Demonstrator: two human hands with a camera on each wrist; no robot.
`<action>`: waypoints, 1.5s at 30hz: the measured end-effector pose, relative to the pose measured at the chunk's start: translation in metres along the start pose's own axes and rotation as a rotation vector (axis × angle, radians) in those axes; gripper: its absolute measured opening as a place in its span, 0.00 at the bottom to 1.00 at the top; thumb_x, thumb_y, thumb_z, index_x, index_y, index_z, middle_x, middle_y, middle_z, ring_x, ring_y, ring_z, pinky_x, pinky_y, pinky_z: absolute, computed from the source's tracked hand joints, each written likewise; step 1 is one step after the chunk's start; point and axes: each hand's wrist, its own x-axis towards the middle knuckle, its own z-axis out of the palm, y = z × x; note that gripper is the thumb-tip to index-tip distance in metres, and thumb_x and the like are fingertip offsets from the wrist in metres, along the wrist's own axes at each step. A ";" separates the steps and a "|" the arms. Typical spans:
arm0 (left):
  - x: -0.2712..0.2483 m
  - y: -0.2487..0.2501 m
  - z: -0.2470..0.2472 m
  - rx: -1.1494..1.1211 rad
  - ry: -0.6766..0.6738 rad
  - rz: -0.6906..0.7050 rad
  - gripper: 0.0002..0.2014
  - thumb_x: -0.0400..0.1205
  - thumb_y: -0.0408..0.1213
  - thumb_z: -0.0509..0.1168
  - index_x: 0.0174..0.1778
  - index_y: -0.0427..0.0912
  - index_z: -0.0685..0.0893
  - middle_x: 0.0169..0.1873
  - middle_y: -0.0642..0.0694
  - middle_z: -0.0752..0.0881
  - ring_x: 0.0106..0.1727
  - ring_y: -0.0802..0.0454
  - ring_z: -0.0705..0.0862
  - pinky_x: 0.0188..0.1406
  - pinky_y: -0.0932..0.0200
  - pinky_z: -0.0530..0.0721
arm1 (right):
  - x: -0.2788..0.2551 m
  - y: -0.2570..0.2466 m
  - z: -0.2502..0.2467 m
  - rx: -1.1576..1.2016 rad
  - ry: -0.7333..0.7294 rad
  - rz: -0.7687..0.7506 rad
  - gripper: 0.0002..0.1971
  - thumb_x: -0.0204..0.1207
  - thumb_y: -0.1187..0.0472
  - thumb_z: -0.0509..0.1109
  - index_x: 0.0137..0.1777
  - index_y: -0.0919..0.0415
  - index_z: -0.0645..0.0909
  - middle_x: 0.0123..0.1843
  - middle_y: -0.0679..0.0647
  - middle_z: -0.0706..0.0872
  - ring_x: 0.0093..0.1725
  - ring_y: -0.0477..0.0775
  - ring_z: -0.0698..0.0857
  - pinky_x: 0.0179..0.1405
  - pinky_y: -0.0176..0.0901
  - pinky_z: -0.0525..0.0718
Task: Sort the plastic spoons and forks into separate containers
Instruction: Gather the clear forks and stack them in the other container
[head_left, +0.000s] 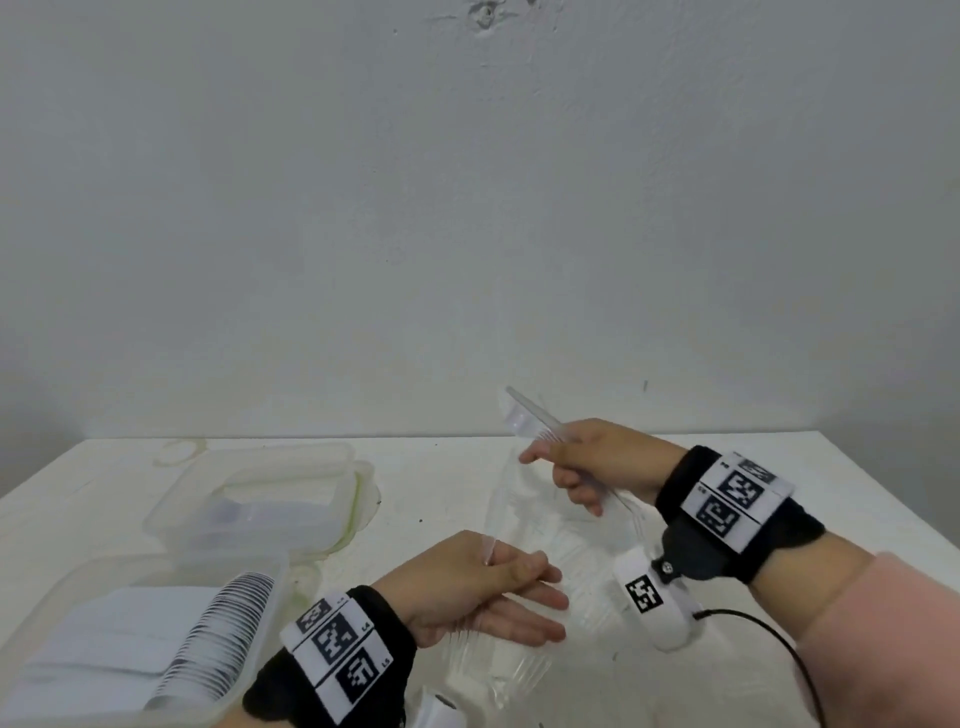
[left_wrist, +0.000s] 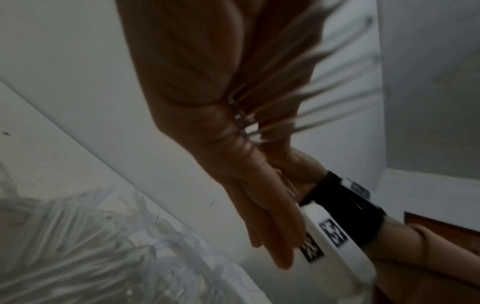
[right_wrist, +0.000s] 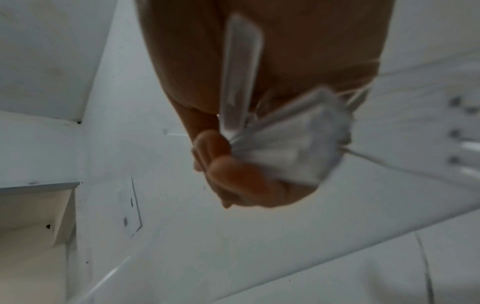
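While our right hand (head_left: 587, 462) curls its fingers round one clear fork (head_left: 540, 421) above the bag (head_left: 519, 525), our left hand (head_left: 478, 587) pinches several more; next we carry them left of the bag to a container (head_left: 260, 499)

The right hand (right_wrist: 259, 82) curls its fingers (right_wrist: 233, 174) round a clear plastic utensil handle (right_wrist: 241, 72) and bunched clear plastic bag (right_wrist: 293, 144), white walls behind.

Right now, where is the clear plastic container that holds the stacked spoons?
In the head view, the clear plastic container sits at the table's near left corner, beside the left hand and in front of a second clear container.
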 end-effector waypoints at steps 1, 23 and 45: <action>0.002 0.000 0.003 0.027 -0.034 -0.024 0.29 0.76 0.46 0.69 0.66 0.26 0.78 0.58 0.33 0.88 0.52 0.39 0.90 0.53 0.53 0.89 | 0.003 -0.001 0.001 -0.003 -0.009 0.011 0.19 0.84 0.52 0.62 0.63 0.68 0.79 0.26 0.49 0.69 0.22 0.46 0.68 0.20 0.37 0.73; -0.021 0.007 -0.018 0.007 0.572 0.712 0.17 0.69 0.40 0.79 0.52 0.39 0.91 0.52 0.41 0.91 0.54 0.42 0.90 0.51 0.55 0.89 | -0.019 0.066 0.013 0.670 0.240 0.187 0.17 0.67 0.54 0.74 0.48 0.68 0.81 0.23 0.49 0.66 0.16 0.44 0.63 0.13 0.31 0.61; -0.026 0.009 -0.008 -0.156 0.479 0.382 0.24 0.68 0.41 0.73 0.55 0.27 0.85 0.45 0.32 0.91 0.45 0.43 0.92 0.42 0.60 0.90 | -0.039 0.039 0.053 0.062 -0.116 -0.106 0.20 0.78 0.45 0.67 0.54 0.63 0.87 0.42 0.58 0.92 0.32 0.51 0.85 0.16 0.34 0.72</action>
